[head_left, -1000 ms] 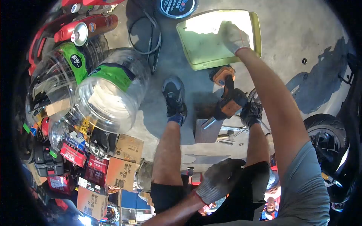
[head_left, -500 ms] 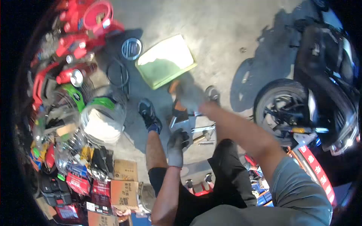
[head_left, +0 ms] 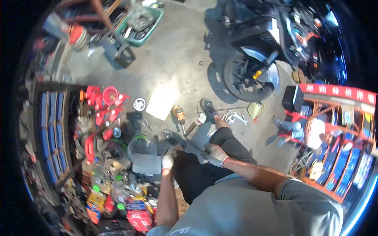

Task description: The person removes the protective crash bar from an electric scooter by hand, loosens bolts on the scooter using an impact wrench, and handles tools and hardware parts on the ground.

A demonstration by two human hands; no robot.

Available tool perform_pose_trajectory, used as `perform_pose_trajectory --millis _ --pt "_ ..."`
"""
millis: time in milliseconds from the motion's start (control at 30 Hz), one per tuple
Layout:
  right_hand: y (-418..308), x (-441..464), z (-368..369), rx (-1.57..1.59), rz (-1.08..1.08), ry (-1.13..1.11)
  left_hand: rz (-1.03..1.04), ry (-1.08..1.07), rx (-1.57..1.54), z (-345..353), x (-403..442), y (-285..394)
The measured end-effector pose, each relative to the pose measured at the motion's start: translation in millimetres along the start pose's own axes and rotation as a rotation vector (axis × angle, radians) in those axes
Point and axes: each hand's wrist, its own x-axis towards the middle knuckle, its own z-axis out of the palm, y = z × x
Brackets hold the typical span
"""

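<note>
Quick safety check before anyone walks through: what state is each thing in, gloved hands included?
Left hand: gloved, by the left leg, grip unclear
Right hand: gloved, by the right leg, grip unclear
Tray: flat on the floor, contents lost in glare
Power tool: lying down, on or off unclear
Wrenches: loose on the floor
Green tub: open, filled

Strong light, white glare on tray (head_left: 162, 101); dark shadows on floor (head_left: 179, 59); slight blur; edges fisheye-warped.

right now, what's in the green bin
The green bin holds what looks like crumpled clear plastic and some dark items; anything beneath them is covered.
</note>
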Motion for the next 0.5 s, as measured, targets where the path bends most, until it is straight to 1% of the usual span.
perform_pose_trajectory --millis 33,67,100,133,167,200,233,267,300,333,367,433,500 --pt "26 -3 7 0.037 -0.003 0.034 -0.072 -0.004 -0.250 -24 -7 -11" --pt "55 -4 17 0.045 -0.101 0.134 -0.051 0.221 -0.089 -71 23 -80" --pt "74 -9 24 0.050 -0.191 0.232 -0.043 0.055 0.204 -89 -7 -34" --pt "66 -27 15 0.052 -0.177 0.295 -0.165 0.094 0.082 -99 -23 -30" --pt "76 -33 14 0.087 -0.166 0.321 -0.282 0.148 -0.043 -110 -38 -27" --pt "88 -38 15 0.161 -0.139 0.374 -0.246 0.196 0.137 -139 -35 -53" --pt "97 -42 15 0.232 -0.112 0.426 -0.283 0.256 0.262 -152 -44 -58" --pt "95 -54 5 0.315 -0.066 0.392 -0.322 0.310 0.375 -156 -59 -55" --pt "101 -61 0 0.343 -0.060 0.412 -0.354 0.347 0.463 -156 -72 -53" --pt "108 -67 -4 0.375 0.003 0.383 -0.356 0.362 0.528 -154 -81 -51" --pt "115 -72 -11 0.408 0.062 0.353 -0.334 0.359 0.577 -146 -89 -48" --pt "128 -87 -27 0.474 0.079 0.352 -0.196 0.279 0.614 -125 -91 -39" --pt "168 -82 -30 0.579 0.104 0.410 -0.131 0.318 0.775 -81 -93 -7"
